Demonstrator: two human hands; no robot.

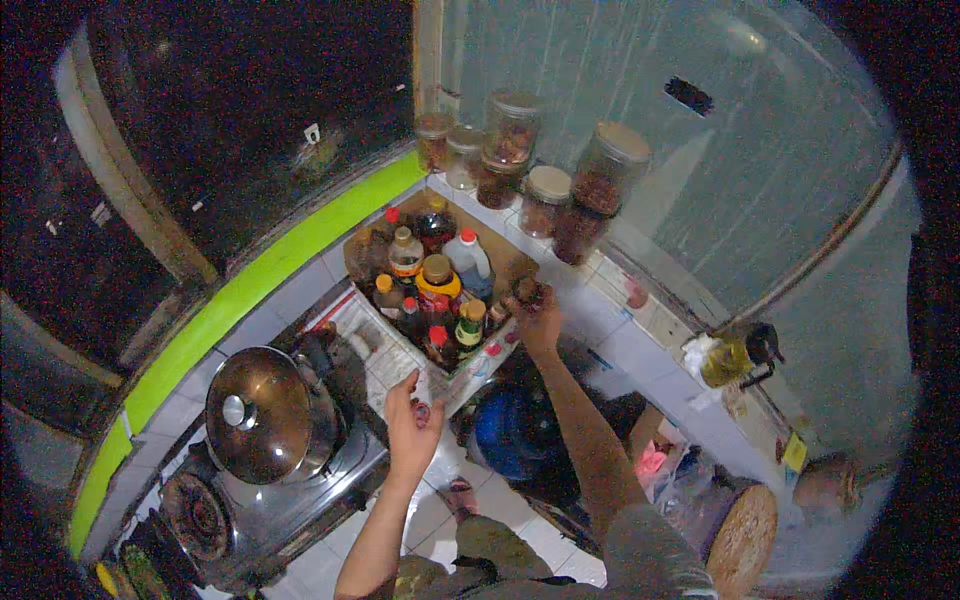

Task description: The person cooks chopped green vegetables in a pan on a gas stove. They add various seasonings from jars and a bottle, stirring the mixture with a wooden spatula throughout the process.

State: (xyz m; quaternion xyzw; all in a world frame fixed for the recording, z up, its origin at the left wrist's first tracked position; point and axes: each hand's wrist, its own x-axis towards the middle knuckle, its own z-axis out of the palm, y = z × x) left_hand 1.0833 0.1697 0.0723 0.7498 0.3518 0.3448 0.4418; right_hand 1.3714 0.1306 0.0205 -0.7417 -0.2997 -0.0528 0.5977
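My right hand (pixel 541 318) reaches to the right edge of a cardboard box (pixel 513 262) in the counter corner. Its fingers close around a small dark, round-topped container (pixel 525 291), whose kind is unclear. My left hand (pixel 412 428) hovers before the counter's front edge, thumb up and fingers curled around a small reddish thing (pixel 421 410), too blurred to name. Several bottles crowd the box: a yellow-capped jar (pixel 437 282), a red-capped clear jug (pixel 470 262), a green-labelled bottle (pixel 470 325) and a red-capped dark bottle (pixel 438 345).
Lidded jars (pixel 546 195) line the ledge behind the box. A large lidded pot (pixel 262 415) stands on the stove (pixel 290 520) at left, beside a bare burner (pixel 195 512). An oil jug (pixel 725 362) sits on the right ledge. Below the counter is a blue rounded object (pixel 512 425).
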